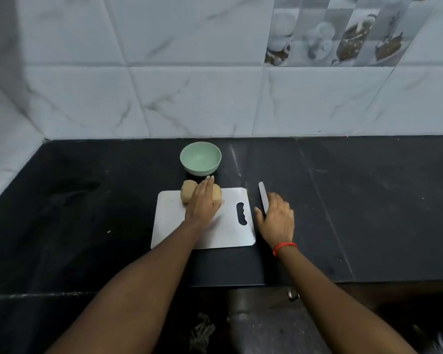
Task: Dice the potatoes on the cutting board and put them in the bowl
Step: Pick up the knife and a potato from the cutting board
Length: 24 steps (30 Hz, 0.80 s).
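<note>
Two tan potatoes lie at the far edge of a pale cutting board (pixel 223 231): one potato (pixel 187 191) shows on the left, the other potato (pixel 217 192) is partly under my left hand (pixel 202 200), whose straight fingers rest over it. A pale green bowl (pixel 200 158), with nothing visible inside, stands just behind the board. A knife (pixel 263 196) lies on the dark counter right of the board, blade pointing away. My right hand (pixel 275 218) lies flat over the knife's near end, which it hides.
The dark counter (pixel 368 200) runs wide to both sides, ending at a marble-tiled wall (pixel 189 98) behind and a wall corner at the left. The counter's front edge is near my forearms, with a dim floor below.
</note>
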Each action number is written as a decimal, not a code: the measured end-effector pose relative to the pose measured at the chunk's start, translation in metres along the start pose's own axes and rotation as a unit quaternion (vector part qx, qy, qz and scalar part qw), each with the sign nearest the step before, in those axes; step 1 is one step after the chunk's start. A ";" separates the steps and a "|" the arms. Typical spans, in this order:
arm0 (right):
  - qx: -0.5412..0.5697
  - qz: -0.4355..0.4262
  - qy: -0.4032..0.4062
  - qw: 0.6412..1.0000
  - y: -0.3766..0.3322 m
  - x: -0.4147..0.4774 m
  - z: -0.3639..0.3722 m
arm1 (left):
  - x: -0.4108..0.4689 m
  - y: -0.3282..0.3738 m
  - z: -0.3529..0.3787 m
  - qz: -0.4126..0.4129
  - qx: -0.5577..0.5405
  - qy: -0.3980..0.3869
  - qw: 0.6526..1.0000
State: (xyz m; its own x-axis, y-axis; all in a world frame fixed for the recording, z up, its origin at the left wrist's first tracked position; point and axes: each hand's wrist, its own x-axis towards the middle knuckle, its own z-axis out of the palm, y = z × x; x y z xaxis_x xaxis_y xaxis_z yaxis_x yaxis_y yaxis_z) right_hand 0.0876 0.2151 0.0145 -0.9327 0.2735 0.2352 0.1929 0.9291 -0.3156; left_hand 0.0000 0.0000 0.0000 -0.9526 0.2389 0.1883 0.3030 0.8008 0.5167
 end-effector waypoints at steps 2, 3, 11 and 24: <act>-0.018 0.025 -0.015 0.999 0.007 -0.005 -0.002 | 0.005 0.002 0.000 -0.023 -0.012 -0.042 0.999; -0.028 0.035 -0.019 0.999 0.012 -0.008 -0.001 | 0.008 0.000 0.001 -0.027 -0.008 -0.060 0.998; -0.037 0.104 -0.071 0.991 0.016 -0.015 0.000 | 0.011 -0.005 0.006 -0.042 -0.009 -0.071 0.997; 0.074 0.148 -0.094 0.982 0.013 -0.004 0.012 | -0.042 0.001 0.009 -0.037 -0.079 0.029 0.996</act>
State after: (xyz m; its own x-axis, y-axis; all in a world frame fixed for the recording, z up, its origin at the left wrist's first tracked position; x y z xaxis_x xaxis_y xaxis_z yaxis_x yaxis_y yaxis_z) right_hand 0.0903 0.2232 -0.0018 -0.8845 0.4630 -0.0573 0.4315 0.7655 -0.4773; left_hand 0.0401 -0.0044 -0.0144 -0.9708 0.1461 0.1901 0.2363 0.7170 0.6558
